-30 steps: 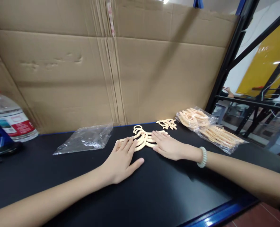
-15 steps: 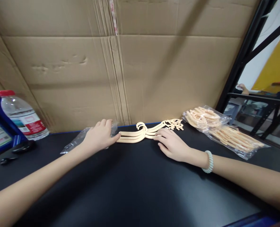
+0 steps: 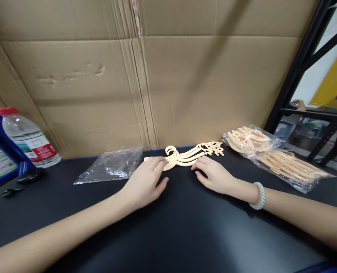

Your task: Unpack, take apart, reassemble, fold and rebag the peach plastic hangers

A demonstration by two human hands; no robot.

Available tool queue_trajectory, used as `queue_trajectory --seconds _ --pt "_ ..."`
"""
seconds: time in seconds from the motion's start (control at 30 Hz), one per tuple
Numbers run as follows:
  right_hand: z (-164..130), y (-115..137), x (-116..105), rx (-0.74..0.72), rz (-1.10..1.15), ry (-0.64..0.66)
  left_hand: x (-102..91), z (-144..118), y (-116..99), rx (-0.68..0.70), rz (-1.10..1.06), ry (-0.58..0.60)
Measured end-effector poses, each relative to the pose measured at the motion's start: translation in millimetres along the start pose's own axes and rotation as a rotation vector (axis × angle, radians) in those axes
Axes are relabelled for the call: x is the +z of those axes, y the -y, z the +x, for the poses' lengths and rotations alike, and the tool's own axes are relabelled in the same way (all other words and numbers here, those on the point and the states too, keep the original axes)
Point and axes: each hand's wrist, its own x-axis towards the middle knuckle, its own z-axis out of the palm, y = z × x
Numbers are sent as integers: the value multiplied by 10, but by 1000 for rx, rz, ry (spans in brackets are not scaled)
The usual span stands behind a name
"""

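Observation:
Several cream plastic clothes hangers (image 3: 182, 160) lie nested together on the black table, their hooks at the middle near the cardboard. My left hand (image 3: 145, 182) rests over their left arms and hides part of them; its fingers are stretched out and the thumb stands apart. At the lower right edge of the hangers is my right hand (image 3: 214, 176), fingers loosely bent against the nearest arm, thumb apart below. A cluster of small cream hooked pieces (image 3: 214, 148) lies beyond the hangers' right ends.
A flat transparent plastic bag (image 3: 108, 167) lies left of the hangers. Two bagged bundles of cream hangers (image 3: 290, 167) sit at the right. A water bottle (image 3: 33, 142) and small black objects (image 3: 30, 175) stand at the left. Tall cardboard (image 3: 214, 83) walls off the back.
My left hand has moved right, from the hangers' left ends onto their left arms, uncovering the plastic bag. My right hand has shifted only slightly, staying by the lower right arm.

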Motion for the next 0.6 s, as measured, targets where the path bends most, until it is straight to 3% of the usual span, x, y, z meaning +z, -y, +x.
queue_trajectory --seconds 0.1,0.27,0.43,0.6 --pt "-8 -12 13 10 -8 1 110 -81 -101 40 -92 28" --pt "40 -141 -23 7 -45 -4 162 -118 -87 -18 -125 56" --pt "78 -651 -264 37 -98 -51 173 -116 -67 -33 -140 78" --pt "28 -1044 -403 -19 -63 29 208 -107 -25 -55 -113 57"
